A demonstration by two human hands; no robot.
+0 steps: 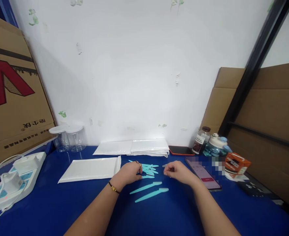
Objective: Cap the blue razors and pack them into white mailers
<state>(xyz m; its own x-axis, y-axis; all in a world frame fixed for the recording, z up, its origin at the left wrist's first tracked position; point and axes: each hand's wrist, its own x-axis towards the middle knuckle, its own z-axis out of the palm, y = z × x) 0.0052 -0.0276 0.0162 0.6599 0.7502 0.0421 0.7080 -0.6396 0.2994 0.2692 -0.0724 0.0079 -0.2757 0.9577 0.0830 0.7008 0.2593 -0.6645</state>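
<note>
On the blue table, several turquoise razor-like sticks (pixel 150 168) lie in a loose pile. My left hand (pixel 131 172) is at the left side of the pile, fingers curled down over one of its sticks; whether it grips that stick is hidden. My right hand (pixel 176 171) is closed to the right of the pile, with a small translucent piece (pixel 164 166) at its fingertips. Nearer to me, two separate turquoise sticks (pixel 145 187) (pixel 151 194) lie side by side at a slant.
A white padded envelope (pixel 91 168) lies left of my hands. White packets (pixel 149 146) lie along the wall. Two clear jars (pixel 76 139) and a power strip (pixel 33 177) stand left. Phones (pixel 181 150) (pixel 203 173), a brown-capped bottle (pixel 201 140) and an orange box (pixel 236 164) are right.
</note>
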